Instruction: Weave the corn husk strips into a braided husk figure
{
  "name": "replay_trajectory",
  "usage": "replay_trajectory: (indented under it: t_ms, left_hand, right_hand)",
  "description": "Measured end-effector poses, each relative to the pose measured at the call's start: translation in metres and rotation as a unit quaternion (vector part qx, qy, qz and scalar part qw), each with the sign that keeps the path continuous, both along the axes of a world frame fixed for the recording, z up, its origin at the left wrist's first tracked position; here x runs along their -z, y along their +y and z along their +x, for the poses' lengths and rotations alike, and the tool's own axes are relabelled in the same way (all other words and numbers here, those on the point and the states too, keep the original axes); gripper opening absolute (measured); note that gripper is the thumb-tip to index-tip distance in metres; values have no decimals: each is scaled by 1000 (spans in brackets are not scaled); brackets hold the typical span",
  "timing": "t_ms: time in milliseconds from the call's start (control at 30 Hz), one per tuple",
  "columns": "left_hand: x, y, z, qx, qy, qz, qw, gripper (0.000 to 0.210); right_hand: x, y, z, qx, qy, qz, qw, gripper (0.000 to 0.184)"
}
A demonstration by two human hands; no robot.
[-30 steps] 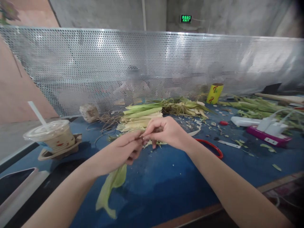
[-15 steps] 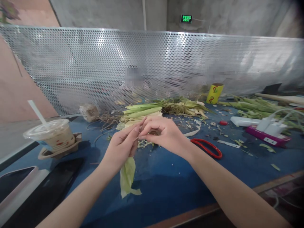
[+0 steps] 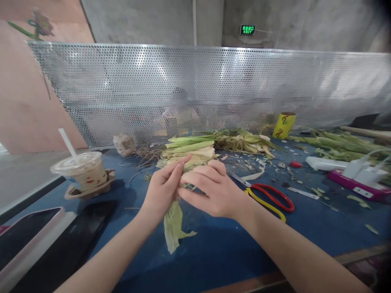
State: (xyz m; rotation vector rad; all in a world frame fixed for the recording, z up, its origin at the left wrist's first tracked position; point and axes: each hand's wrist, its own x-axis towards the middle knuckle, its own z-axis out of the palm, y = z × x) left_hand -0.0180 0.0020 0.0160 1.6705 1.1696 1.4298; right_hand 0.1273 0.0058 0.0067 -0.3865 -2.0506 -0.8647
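Observation:
My left hand [image 3: 161,189] is closed around a pale green corn husk [image 3: 174,228], whose loose end hangs down below the fingers. Against it my right hand [image 3: 209,189] is pinched, its fingertips meeting the left ones; what they grip there is hidden. Just beyond both hands lies a stack of corn husks [image 3: 191,146], light green on top and cream below. Scissors [image 3: 271,196] with one red and one yellow handle rest on the blue table [image 3: 214,252], right beside my right wrist.
On the left stand a lidded drink cup [image 3: 84,171] in a cardboard holder, a phone [image 3: 30,232] and a ball of twine [image 3: 124,144]. To the right are a yellow roll [image 3: 284,125], a purple power strip [image 3: 356,185] and more husks [image 3: 330,144]. A perforated metal screen [image 3: 137,93] runs behind.
The view has swung slightly left, so things sit further right. My right hand has turned and its fingers have curled more; the scissors' yellow handle now shows. The husk still hangs from my left hand.

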Motion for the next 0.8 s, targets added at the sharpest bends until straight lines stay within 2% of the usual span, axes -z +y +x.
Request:
replay_trajectory:
  t_ms: [167,267,333,400,467,567,667,800]
  left_hand:
    - [-1,-1,-1,1,4,-13,1000,33]
    - [-1,-1,-2,3,9,-11,1000,32]
    - [0,-1,-2,3,9,-6,1000,31]
    - [0,-1,-2,3,23,12,1000,27]
    - [1,-3,0,-4,71,35,997,23]
    - [0,-9,3,-25,177,58,982,22]
    - [-1,-12,4,-24,232,66,970,26]
    - [-1,-12,4,-16,246,60,967,27]
  right_hand:
    - [-2,-2,-3,-56,-13,-2,998,15]
    - [-3,-5,-5,-76,19,3,997,12]
    - [-3,-8,-7,-77,60,-23,995,10]
    - [-5,-10,-8,-61,115,-86,988,11]
    - [-8,-9,-9,-34,172,-165,971,11]
    - [-13,-5,-6,-25,255,-284,924,8]
    - [-16,0,-2,-74,275,-392,875,7]
    - [-17,1,1,-120,276,-453,839,11]
